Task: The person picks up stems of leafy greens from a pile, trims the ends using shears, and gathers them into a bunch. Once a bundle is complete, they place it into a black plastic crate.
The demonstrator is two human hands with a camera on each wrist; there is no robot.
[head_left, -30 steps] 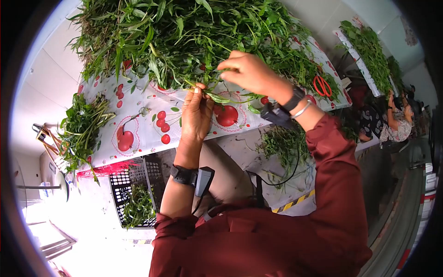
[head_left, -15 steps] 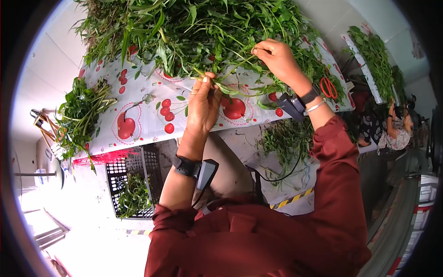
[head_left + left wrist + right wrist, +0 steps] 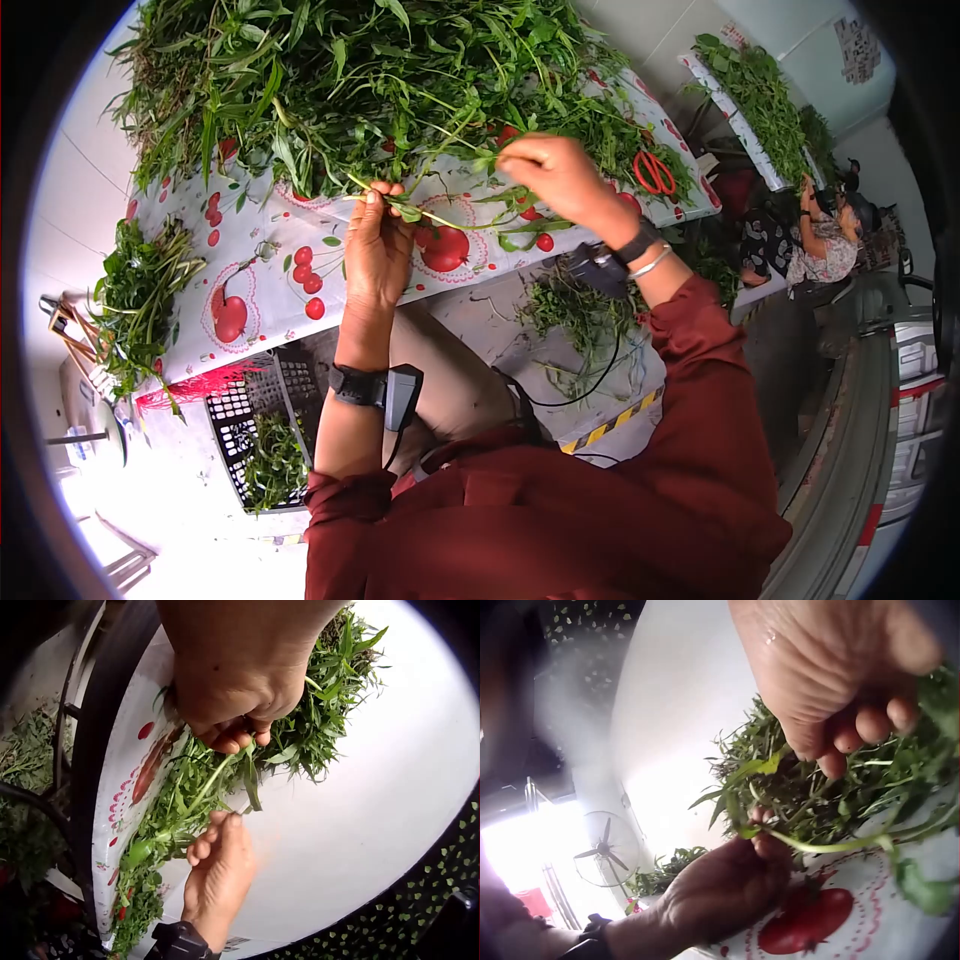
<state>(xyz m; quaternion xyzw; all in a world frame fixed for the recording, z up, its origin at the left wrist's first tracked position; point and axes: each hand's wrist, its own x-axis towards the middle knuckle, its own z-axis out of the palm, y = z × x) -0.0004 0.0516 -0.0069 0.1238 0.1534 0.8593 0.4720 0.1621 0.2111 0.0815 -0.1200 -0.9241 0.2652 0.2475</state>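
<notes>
In the head view my left hand (image 3: 380, 250) pinches a green leafy stem (image 3: 430, 217) between thumb and fingers, over the front of the table. The stem stretches rightward from the fingertips, past the printed pomegranate; the right wrist view shows it curving in the foreground. My right hand (image 3: 565, 180) hovers to the right with its fingers curled. In the left wrist view the right hand's thumb and forefinger (image 3: 234, 819) come together just below a hanging leaf (image 3: 253, 787). I cannot tell whether those fingertips hold a piece of the plant.
A large heap of leafy greens (image 3: 350, 80) covers the table's far side. Red-handled scissors (image 3: 655, 172) lie on its right end, and a smaller bunch (image 3: 150, 290) sits at the left corner. Below are a black crate (image 3: 240, 430) and greens on the floor (image 3: 575, 310). Another person (image 3: 825, 235) sits farther right.
My right hand reached out to the right, pinching a stem, and has come back lower and closer to the left hand. The left hand keeps its pinch on the leafy stem.
</notes>
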